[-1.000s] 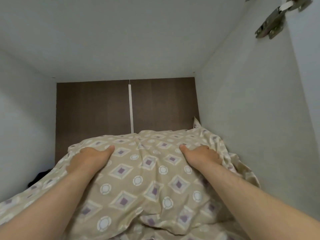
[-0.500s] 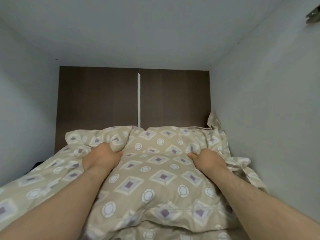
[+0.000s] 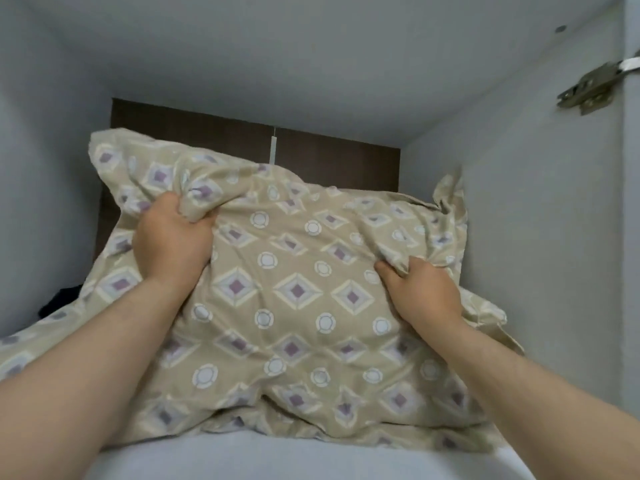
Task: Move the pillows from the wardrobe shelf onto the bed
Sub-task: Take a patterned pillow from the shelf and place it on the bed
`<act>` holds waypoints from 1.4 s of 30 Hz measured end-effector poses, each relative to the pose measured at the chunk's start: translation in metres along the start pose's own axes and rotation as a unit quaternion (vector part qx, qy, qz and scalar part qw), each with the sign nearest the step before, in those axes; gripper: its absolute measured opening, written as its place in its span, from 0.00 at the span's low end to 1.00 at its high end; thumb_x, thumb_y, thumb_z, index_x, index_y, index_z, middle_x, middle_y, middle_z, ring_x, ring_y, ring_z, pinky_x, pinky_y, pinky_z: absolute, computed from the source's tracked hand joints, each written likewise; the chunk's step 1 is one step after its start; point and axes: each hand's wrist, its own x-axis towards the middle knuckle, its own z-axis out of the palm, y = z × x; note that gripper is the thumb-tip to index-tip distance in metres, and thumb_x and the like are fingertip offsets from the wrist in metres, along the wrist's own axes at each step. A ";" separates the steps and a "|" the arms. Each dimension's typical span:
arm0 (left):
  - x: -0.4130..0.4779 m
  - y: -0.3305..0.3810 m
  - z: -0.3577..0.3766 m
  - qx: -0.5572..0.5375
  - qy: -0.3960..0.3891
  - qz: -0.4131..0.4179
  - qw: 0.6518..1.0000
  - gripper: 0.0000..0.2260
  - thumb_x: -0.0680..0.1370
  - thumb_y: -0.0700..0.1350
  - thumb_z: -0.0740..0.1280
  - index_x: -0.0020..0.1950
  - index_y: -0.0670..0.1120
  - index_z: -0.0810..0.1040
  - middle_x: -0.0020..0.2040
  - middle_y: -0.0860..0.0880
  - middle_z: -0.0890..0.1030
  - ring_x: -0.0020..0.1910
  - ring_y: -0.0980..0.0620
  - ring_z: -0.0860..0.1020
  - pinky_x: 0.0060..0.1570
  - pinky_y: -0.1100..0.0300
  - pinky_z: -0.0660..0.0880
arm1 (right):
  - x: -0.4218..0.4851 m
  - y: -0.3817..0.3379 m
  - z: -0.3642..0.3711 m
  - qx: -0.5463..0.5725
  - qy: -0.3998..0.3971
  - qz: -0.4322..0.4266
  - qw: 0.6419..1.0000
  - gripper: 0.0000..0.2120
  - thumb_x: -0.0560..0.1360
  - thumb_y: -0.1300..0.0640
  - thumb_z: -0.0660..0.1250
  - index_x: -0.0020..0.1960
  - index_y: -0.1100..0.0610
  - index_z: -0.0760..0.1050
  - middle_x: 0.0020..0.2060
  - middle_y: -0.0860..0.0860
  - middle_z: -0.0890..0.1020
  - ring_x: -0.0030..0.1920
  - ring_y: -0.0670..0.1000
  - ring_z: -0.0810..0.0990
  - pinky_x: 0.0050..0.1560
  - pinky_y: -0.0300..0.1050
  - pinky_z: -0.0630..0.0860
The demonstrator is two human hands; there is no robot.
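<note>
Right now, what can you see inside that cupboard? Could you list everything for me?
Pillow: one, beige with purple diamonds and white circles, on the shelf, gripped by both hands and raised at its far edge.
Patterned bedding: same beige print, lower left beside the pillow; whether it is a second pillow cannot be told.
Dark item: one, black, at the left wall behind the bedding; too hidden to identify.
Back panel: dark brown, with a white strip down the middle.
Shelf: pale grey-white, front edge.
Hinge: one, metal, upper right.
Left hand: clutching fabric.
Right hand: clutching fabric.
</note>
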 end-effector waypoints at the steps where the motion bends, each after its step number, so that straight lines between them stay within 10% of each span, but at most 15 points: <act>1: 0.002 0.010 -0.011 -0.029 0.011 0.005 1.000 0.15 0.71 0.56 0.69 0.41 0.45 0.75 0.40 0.46 0.79 0.40 0.44 0.76 0.40 0.51 0.73 | -0.006 -0.002 -0.014 -0.013 -0.001 -0.017 1.000 0.26 0.71 0.29 0.55 0.37 0.51 0.70 0.31 0.47 0.73 0.37 0.57 0.76 0.34 0.48 0.67; 4: 0.012 0.044 -0.054 -0.094 0.058 0.026 0.994 0.13 0.72 0.52 0.70 0.41 0.42 0.74 0.39 0.45 0.77 0.40 0.48 0.75 0.38 0.56 0.69 | -0.019 -0.017 -0.061 -0.060 0.023 -0.088 0.994 0.27 0.69 0.27 0.53 0.37 0.51 0.67 0.34 0.48 0.73 0.41 0.56 0.77 0.36 0.48 0.67; 9: 0.013 0.093 -0.140 -0.100 0.112 0.071 0.986 0.16 0.72 0.51 0.69 0.40 0.38 0.73 0.36 0.43 0.75 0.35 0.51 0.71 0.31 0.58 0.64 | -0.012 -0.058 -0.158 0.033 0.103 -0.191 0.976 0.44 0.66 0.26 0.57 0.69 0.57 0.64 0.66 0.57 0.68 0.66 0.58 0.64 0.67 0.54 0.59; 15: -0.017 0.144 -0.255 -0.097 0.174 0.092 0.976 0.23 0.70 0.63 0.71 0.42 0.41 0.75 0.41 0.36 0.81 0.40 0.38 0.80 0.38 0.40 0.77 | -0.011 -0.095 -0.258 0.053 -0.052 -0.309 0.948 0.54 0.59 0.24 0.62 0.75 0.53 0.57 0.74 0.54 0.63 0.74 0.55 0.58 0.73 0.53 0.55; 23: -0.109 0.240 -0.379 0.033 0.230 0.174 0.957 0.20 0.74 0.54 0.70 0.42 0.35 0.74 0.38 0.37 0.79 0.34 0.46 0.75 0.34 0.49 0.72 | -0.086 -0.105 -0.292 0.268 -0.305 -0.340 0.848 0.60 0.52 0.25 0.72 0.76 0.42 0.50 0.72 0.41 0.67 0.68 0.47 0.69 0.64 0.42 0.65; 29: -0.143 0.328 -0.486 0.206 0.198 0.227 0.931 0.17 0.72 0.52 0.72 0.40 0.39 0.72 0.34 0.46 0.76 0.34 0.53 0.75 0.33 0.55 0.70 | -0.166 -0.155 -0.321 0.459 -0.349 -0.359 0.734 0.15 0.61 0.46 0.79 0.45 0.38 0.80 0.40 0.32 0.83 0.46 0.33 0.80 0.42 0.25 0.72; 36: -0.186 0.417 -0.639 0.378 0.291 0.164 0.863 0.33 0.69 0.61 0.71 0.68 0.46 0.70 0.66 0.43 0.73 0.66 0.44 0.70 0.66 0.46 0.66 | -0.258 -0.235 -0.385 0.716 -0.330 -0.254 0.561 0.12 0.65 0.64 0.78 0.43 0.49 0.83 0.36 0.37 0.85 0.41 0.36 0.83 0.41 0.28 0.73; 42: -0.338 0.415 -0.754 0.231 0.347 -0.083 0.905 0.37 0.69 0.68 0.65 0.65 0.39 0.75 0.61 0.35 0.77 0.63 0.39 0.74 0.61 0.46 0.67 | -0.364 -0.305 -0.478 0.812 -0.392 -0.190 0.389 0.11 0.65 0.65 0.77 0.44 0.53 0.85 0.42 0.49 0.87 0.46 0.48 0.85 0.42 0.37 0.78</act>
